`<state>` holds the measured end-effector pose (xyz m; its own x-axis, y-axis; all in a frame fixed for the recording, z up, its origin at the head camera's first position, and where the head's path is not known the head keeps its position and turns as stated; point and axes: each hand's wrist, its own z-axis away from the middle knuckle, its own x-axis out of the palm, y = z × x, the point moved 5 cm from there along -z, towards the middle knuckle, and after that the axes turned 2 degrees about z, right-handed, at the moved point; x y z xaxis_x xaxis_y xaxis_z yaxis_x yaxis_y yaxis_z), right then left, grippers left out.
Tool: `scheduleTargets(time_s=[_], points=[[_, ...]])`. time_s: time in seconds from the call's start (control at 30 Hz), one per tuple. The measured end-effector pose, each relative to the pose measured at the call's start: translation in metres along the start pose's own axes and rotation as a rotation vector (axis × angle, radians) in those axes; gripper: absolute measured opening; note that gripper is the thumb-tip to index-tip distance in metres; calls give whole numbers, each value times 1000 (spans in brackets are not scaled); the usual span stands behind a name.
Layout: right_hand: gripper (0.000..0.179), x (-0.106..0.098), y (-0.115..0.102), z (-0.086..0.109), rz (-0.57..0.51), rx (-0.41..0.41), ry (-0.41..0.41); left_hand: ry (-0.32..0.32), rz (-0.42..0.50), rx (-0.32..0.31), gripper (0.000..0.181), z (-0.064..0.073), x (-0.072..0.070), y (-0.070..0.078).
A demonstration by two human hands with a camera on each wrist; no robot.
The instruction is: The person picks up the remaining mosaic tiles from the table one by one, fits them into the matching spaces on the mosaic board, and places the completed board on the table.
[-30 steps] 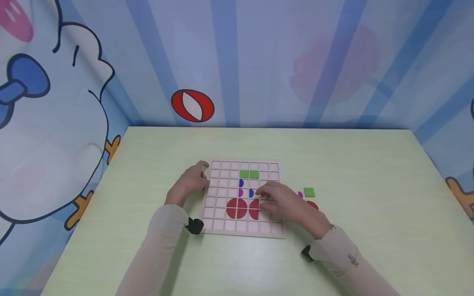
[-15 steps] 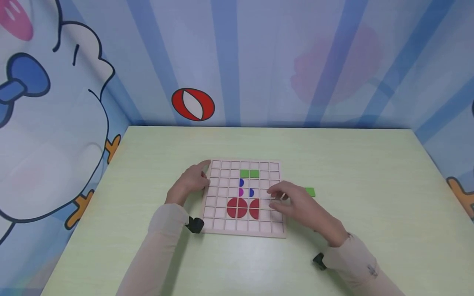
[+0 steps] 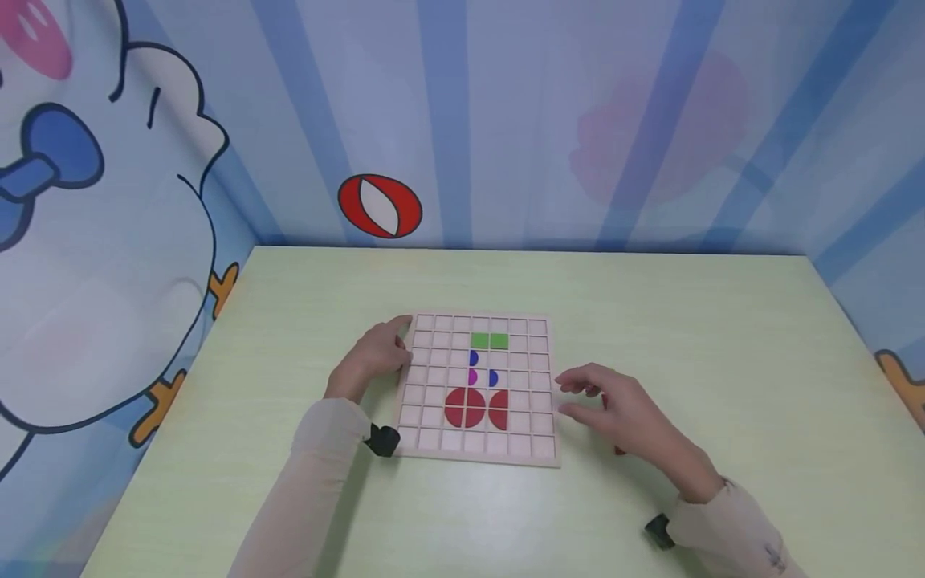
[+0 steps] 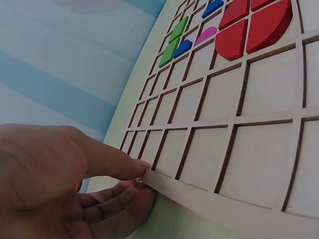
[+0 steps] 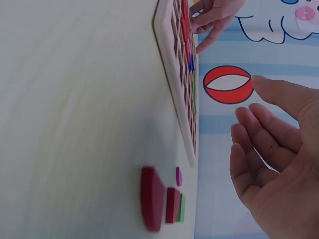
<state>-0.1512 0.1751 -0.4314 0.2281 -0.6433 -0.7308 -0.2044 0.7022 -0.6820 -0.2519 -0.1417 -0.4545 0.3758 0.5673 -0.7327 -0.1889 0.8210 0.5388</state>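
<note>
We rest our unclenched left grip against a pale wooden grid board lying to its right. Our right grip hangs released beyond the board's opposite edge; below it, two red flat pieces, a green flat piece and a small magenta piece lie on the pale green bench.

Pale green worktop, blue-striped wall behind, printed red-and-white ball, large cartoon figure, faint pink shape
</note>
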Motion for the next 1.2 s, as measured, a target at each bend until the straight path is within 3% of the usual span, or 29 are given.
scheduleTargets(time_s=[0.23,0.67,0.97,1.2], points=[[39,-13,16,14,-6,-17,64,3,-5,23,66,0,-2,-1],[34,-22,41,36,44,85,60,-1,-2,21,66,0,0,-1],[33,-22,54,53,99,34,118,1,2,6,65,0,0,0],[38,-17,63,66,89,120,147,1,0,9,65,-1,1,0]])
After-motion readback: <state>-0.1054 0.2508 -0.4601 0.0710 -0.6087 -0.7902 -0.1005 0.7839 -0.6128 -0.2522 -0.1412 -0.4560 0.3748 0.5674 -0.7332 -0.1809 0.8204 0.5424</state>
